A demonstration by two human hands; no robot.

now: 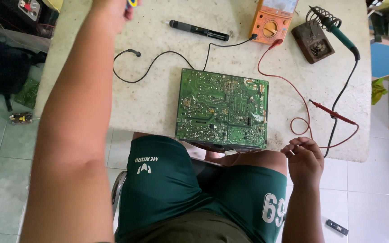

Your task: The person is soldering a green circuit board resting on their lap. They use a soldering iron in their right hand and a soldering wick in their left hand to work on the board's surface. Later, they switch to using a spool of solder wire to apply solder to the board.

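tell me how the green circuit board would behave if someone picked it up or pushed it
The circuit board looks like a flat rigid panel, so it would probably stay stiff. It overhangs the table edge toward the lap, so a push that way could tip it off. Its solder side faces up, so parts underneath may catch rather than slide.

An orange rectangular multimeter (272, 20) lies at the far edge of the pale stone surface (158, 103), its pale grey display window cut off by the top of the view above a round black dial. On the dark green shorts (167, 180) sit a white printed logo on one leg and white numerals on the other.
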